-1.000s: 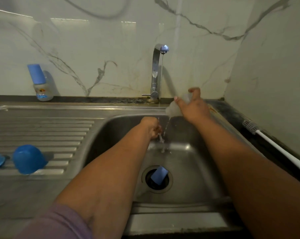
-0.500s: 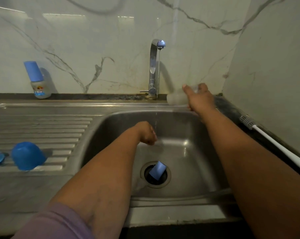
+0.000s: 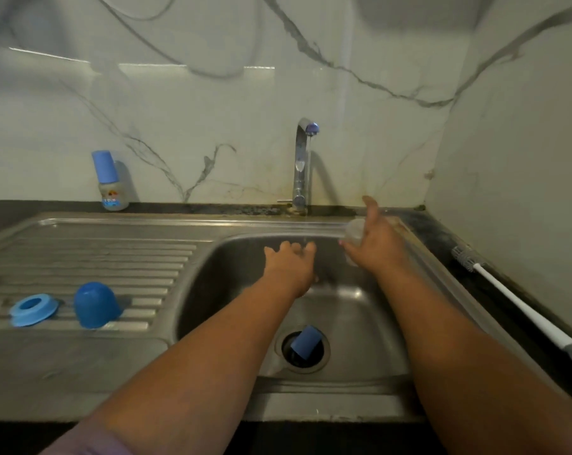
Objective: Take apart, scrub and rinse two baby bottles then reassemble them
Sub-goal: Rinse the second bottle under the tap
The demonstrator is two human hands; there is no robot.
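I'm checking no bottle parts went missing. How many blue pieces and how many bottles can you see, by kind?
Blue caps: 3
Blue collar rings: 1
Bottles: 2, one by the wall, one clear in the right hand
Total: 6

Worn on the head, wide-angle, looking forward and down from close above the sink [image 3: 360, 310], facing the marble back wall [image 3: 212, 110] and the tap [image 3: 302, 165]; forearms entering from below.

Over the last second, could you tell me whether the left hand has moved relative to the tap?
Yes. The left hand has risen from low in the basin, near the drain, towards the back rim below the tap, and its curled fingers have opened.
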